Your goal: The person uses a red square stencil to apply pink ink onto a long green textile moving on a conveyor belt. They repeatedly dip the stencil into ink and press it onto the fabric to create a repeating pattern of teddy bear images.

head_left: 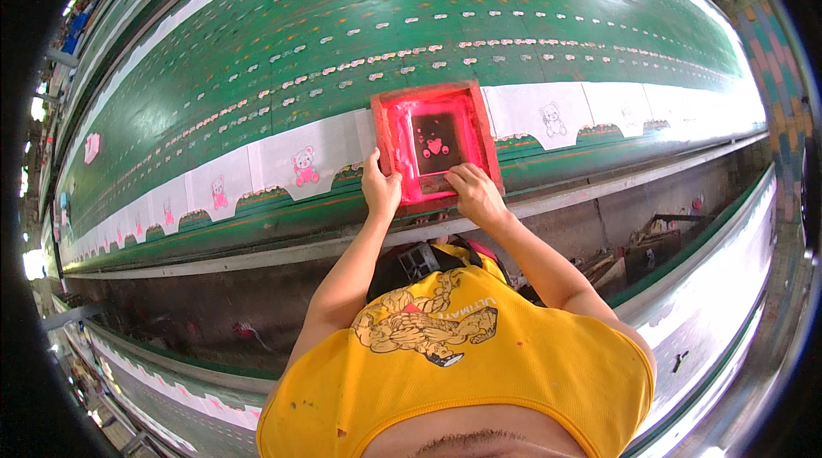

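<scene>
A screen-printing frame (485, 128) with a red, ink-smeared wooden border lies over the strip of white cut pieces on the green table. Its dark mesh window (437, 131) shows a pink heart and small pink spots. My left hand (380, 188) grips the frame at its near left corner, thumb on the inner side. My right hand (476, 194) is closed over the near right part, with curled fingertips inside the border by the mesh's lower edge. What those fingers hold is hidden beneath them. To the left, a white piece carries a pink-and-grey bear print (304, 165).
The long green table (342, 56) bears rows of small marks. More white pieces run left with pink bears; those on the right show a grey outline bear (552, 119). A metal rail (582, 199) follows the near edge. Another table with white sheets (711, 304) stands behind me, right.
</scene>
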A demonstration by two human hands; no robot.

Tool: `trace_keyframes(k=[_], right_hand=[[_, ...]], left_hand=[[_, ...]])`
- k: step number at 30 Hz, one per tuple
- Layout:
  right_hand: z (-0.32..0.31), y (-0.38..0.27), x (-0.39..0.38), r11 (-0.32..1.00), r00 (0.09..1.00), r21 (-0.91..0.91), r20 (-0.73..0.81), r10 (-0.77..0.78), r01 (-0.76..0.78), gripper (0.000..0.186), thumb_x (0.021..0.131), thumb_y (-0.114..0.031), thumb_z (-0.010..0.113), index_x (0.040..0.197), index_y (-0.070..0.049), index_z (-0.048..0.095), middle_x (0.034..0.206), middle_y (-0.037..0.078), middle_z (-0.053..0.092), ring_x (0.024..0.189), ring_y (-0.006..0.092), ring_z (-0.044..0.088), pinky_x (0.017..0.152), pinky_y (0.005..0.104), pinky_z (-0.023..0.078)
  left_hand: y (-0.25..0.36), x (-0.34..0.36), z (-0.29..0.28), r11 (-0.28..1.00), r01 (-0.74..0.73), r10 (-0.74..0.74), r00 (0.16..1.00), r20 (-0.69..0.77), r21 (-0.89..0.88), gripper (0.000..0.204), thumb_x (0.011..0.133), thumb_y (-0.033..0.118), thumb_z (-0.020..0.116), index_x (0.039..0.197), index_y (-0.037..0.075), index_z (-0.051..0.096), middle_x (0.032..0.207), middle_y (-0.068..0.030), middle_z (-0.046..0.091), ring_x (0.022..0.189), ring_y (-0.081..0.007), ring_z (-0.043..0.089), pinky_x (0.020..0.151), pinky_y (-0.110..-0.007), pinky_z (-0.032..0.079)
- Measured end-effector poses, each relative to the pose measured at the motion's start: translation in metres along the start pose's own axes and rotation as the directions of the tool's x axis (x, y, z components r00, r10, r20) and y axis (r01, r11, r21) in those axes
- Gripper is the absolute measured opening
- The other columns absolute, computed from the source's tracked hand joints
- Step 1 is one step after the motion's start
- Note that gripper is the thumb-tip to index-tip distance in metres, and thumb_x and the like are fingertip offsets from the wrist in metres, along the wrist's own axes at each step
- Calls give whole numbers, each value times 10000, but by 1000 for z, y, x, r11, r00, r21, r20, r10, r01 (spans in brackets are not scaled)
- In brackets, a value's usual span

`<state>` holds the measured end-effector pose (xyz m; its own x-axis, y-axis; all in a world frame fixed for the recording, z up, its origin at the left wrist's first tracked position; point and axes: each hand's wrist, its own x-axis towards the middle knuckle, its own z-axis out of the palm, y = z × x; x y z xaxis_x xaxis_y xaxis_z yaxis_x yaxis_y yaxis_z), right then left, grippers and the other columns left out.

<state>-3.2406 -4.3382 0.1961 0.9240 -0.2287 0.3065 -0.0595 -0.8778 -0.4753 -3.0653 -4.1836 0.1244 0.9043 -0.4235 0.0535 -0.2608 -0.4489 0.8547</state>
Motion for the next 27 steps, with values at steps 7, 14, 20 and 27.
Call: trace_keyframes(k=[7, 14, 20, 27], right_hand=[[-26, -6, -17, 983, 991, 149, -68, 116, -105, 411, 843, -121, 765, 1215, 18, 660, 1195, 192, 659, 1168, 385, 606, 1048, 482, 475], [-3, 61, -37, 714, 694, 345, -203, 691, -610, 377, 956, -244, 683, 1191, 51, 680, 1144, 231, 679, 1074, 379, 661, 959, 452, 518], [-41, 86, -54, 706, 704, 424, -194, 683, -568, 476, 926, -285, 698, 1238, 71, 651, 1213, 251, 649, 1113, 403, 641, 983, 442, 504], [-133, 186, -90, 754, 724, 357, -243, 645, -552, 440, 903, -213, 690, 1233, 76, 650, 1222, 243, 645, 1096, 400, 649, 974, 441, 512]], left_hand=[[2, 3, 0, 999, 21, -20, 1000, 14, -41, 613, 748, -5, 669, 1346, -63, 547, 1299, -272, 628, 1235, -427, 602, 1070, -457, 473], [18, 3, 0, 993, 17, -19, 1000, -17, -114, 618, 739, -30, 669, 1347, -59, 564, 1289, -271, 647, 1224, -390, 627, 1072, -426, 477], [64, -5, 31, 975, -52, 39, 997, -62, -216, 624, 725, -71, 650, 1343, -63, 565, 1291, -218, 652, 1215, -334, 634, 1074, -397, 474], [114, -31, 165, 934, -1, -21, 998, -56, -358, 640, 717, -86, 639, 1350, -74, 547, 1291, -216, 643, 1197, -313, 640, 1054, -386, 483]])
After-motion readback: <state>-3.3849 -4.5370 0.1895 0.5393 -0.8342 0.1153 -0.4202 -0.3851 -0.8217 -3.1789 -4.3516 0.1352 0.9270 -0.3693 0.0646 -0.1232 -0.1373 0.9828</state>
